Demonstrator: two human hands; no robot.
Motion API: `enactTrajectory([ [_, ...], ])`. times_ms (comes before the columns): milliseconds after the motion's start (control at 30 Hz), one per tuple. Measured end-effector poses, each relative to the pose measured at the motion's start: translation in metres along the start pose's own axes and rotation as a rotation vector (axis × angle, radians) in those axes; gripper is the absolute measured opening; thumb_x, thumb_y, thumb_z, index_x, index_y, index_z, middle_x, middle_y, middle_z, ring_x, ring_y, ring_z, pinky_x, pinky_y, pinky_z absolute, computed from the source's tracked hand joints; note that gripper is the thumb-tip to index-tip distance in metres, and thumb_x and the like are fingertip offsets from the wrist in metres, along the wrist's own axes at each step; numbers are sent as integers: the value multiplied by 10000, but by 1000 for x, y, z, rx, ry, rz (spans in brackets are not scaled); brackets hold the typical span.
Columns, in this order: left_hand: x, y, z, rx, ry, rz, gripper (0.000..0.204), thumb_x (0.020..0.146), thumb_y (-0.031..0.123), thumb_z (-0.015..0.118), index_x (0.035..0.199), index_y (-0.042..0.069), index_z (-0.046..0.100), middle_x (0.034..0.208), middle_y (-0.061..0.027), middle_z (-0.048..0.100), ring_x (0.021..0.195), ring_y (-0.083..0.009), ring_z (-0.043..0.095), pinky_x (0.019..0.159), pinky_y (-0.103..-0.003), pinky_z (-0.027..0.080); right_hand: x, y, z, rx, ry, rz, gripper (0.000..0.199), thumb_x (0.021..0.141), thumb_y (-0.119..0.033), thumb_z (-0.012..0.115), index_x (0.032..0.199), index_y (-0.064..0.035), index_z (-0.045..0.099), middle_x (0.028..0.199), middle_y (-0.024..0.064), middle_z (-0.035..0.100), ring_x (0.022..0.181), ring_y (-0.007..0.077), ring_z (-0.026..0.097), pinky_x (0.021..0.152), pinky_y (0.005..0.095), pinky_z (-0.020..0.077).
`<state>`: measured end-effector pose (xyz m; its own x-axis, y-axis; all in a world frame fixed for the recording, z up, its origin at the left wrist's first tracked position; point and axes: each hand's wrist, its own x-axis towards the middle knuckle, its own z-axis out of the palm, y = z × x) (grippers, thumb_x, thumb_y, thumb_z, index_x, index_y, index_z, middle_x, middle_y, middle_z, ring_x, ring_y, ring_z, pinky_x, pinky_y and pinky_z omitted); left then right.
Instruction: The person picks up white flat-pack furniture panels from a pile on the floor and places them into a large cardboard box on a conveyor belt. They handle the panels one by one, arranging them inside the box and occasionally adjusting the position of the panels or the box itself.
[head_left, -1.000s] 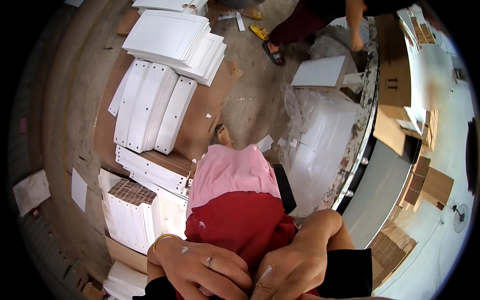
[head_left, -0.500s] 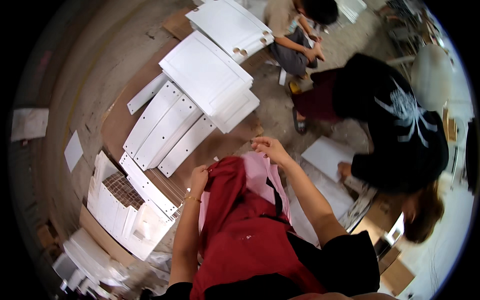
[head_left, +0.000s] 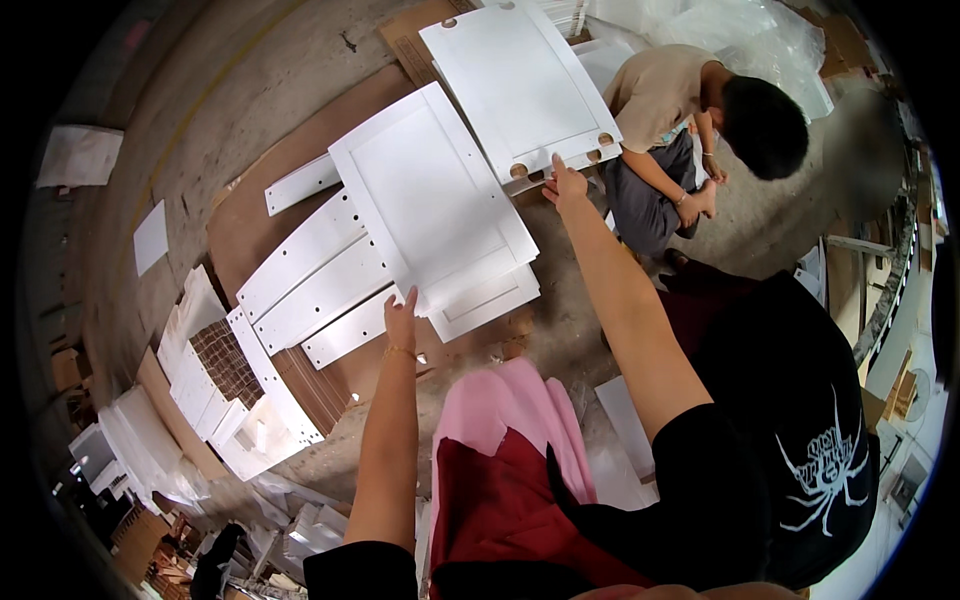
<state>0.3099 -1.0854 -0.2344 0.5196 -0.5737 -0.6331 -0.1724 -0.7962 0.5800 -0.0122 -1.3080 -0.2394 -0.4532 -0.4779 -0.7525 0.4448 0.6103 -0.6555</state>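
Observation:
My left hand (head_left: 400, 318) is at the near edge of the stacked white panels (head_left: 430, 190), its fingers apart and nothing held. Whether its fingertips touch the panel edge I cannot tell. Further out, my right hand (head_left: 568, 187) reaches to the near corner of another white panel stack (head_left: 520, 95) with round cut-outs along its ends. Its index finger points upward and the hand holds nothing; contact with the panel is unclear. Curved white boards with dark holes (head_left: 318, 255) lie partly beneath the first stack. A red apron (head_left: 490, 500) hangs over pink cloth (head_left: 510, 395) in front of me.
Brown cardboard (head_left: 240, 215) lies under the boards. A person in a beige top (head_left: 650, 95) sits low beside the far stack. Another person in a black shirt (head_left: 800, 420) bends close at my right. More white boards (head_left: 215, 370) lie at the left.
My left hand has let go of the red apron. Both hands have moved forward to the white panels, and my view has shifted. The person in black appears nearer on the right.

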Motion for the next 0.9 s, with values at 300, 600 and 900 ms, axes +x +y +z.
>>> enactTrajectory([
  [300, 20, 18, 24, 36, 85, 148, 760, 671, 409, 738, 1170, -84, 445, 1128, -256, 531, 1051, -347, 521, 911, -387, 405, 52, 9, 25, 73, -57, 36, 669, 655, -191, 784, 1146, 50, 398, 1104, 185, 501, 927, 320, 543, 637, 459, 496],
  [600, -64, -30, -39, -440, -194, 10, 562, 716, 180, 726, 1156, -64, 476, 1063, -159, 588, 954, -244, 575, 824, -338, 465, -28, 67, -58, 557, -442, 153, 352, 792, -64, 611, 1120, -29, 489, 1075, 83, 534, 1034, 251, 504, 865, 391, 444],
  [900, -222, -66, -168, -795, -358, -68, 385, 750, 78, 644, 1103, -31, 538, 1000, -108, 613, 863, -199, 603, 789, -316, 482, -188, 78, -175, 454, -500, 152, 454, 733, -7, 611, 1169, -18, 486, 1113, 98, 553, 1037, 259, 523, 917, 402, 422],
])
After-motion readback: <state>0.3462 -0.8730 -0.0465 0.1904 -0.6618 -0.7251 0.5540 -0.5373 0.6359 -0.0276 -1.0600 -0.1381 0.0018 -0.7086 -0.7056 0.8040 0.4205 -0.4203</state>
